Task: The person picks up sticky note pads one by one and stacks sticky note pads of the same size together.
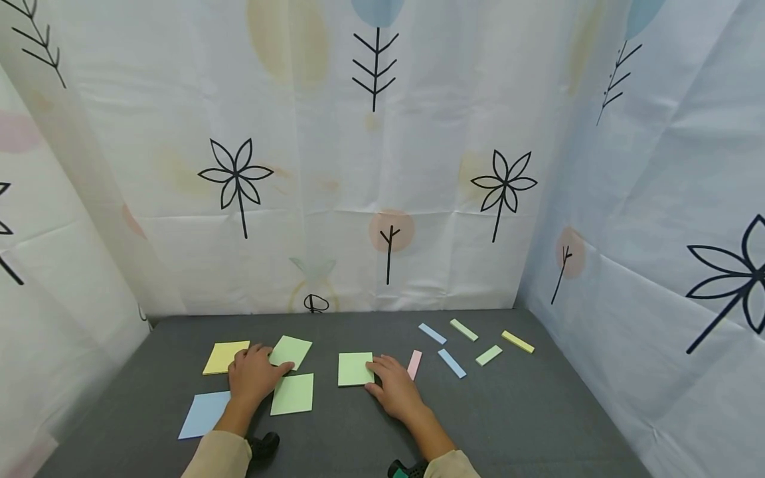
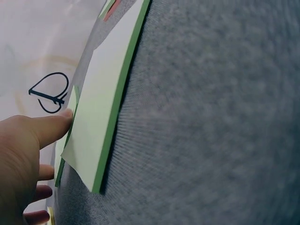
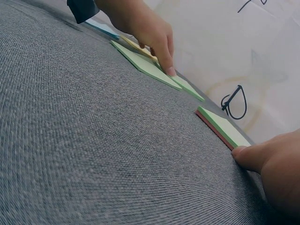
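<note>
On the left, my left hand (image 1: 254, 373) grips the tilted far green sticky note pad (image 1: 293, 350) at its near-left corner; the thumb (image 2: 58, 125) lies along the near edge and the other fingertips are partly hidden. Just in front of it lies another green sticky note pad (image 1: 293, 394), closest to the left wrist camera. My right hand (image 1: 396, 388) holds a third green pad (image 1: 354, 369) by its right side, thumb at the near corner. In the right wrist view this pad (image 3: 225, 129) has a reddish layer underneath.
A yellow pad (image 1: 224, 357) and a blue pad (image 1: 203, 415) lie by the left hand and forearm. Right of the right hand are a pink strip (image 1: 415, 364) and several blue, green and yellow strips (image 1: 517, 341). Patterned curtains (image 1: 311, 232) edge the grey table (image 1: 514, 425).
</note>
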A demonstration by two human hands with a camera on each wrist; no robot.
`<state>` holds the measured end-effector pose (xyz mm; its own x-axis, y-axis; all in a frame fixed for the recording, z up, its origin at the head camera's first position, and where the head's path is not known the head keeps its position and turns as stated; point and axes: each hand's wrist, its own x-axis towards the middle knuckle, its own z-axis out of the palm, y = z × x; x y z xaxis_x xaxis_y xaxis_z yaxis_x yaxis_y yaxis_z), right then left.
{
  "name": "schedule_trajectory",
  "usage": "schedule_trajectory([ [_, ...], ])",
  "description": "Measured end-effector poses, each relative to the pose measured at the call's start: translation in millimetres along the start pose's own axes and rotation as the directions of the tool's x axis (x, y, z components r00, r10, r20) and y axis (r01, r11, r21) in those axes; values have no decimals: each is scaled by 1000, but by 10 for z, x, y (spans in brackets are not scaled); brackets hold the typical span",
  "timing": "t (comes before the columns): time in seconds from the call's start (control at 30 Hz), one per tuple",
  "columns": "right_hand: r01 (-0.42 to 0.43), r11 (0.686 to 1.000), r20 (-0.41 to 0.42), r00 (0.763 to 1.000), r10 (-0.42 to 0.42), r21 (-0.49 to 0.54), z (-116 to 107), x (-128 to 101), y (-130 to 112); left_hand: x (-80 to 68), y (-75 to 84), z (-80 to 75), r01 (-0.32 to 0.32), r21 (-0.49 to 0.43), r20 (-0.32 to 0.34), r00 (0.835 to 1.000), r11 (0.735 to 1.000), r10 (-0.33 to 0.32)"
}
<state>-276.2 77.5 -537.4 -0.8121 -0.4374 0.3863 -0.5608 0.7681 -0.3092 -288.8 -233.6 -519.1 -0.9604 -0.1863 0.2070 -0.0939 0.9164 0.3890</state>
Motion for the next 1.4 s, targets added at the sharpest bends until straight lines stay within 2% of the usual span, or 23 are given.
schedule_trajectory([
  [0.23, -1, 1000, 6, 1000, 1, 11, -11, 8, 0, 30, 32, 30, 16, -90, -63, 998, 996, -22],
  [0.47, 9, 1000, 3, 1000, -9, 5, -2, 3, 8, 31, 66, 105, -29, -190, -139, 990, 981, 2],
  [0.67, 3, 1000, 10, 1000, -3, 5, 2, 6, 11, 27, 104, 128, -88, -223, -207, 977, 971, 41],
  [0.93, -4, 1000, 9, 1000, 4, 13, -1, 10, -1, 13, 182, 165, -121, -265, -268, 962, 957, 48],
  [1.07, -3, 1000, 3, 1000, 3, 9, -1, 10, 1, 5, 215, 166, -153, -324, -281, 958, 934, 60],
  [1.27, -1, 1000, 2, 1000, 1, 3, 3, 11, 5, 2, 247, 186, -199, -439, -283, 956, 876, 75],
  [1.4, -7, 1000, 7, 1000, 7, 12, 4, 10, 5, 2, 271, 199, -195, -500, -286, 957, 844, 51],
])
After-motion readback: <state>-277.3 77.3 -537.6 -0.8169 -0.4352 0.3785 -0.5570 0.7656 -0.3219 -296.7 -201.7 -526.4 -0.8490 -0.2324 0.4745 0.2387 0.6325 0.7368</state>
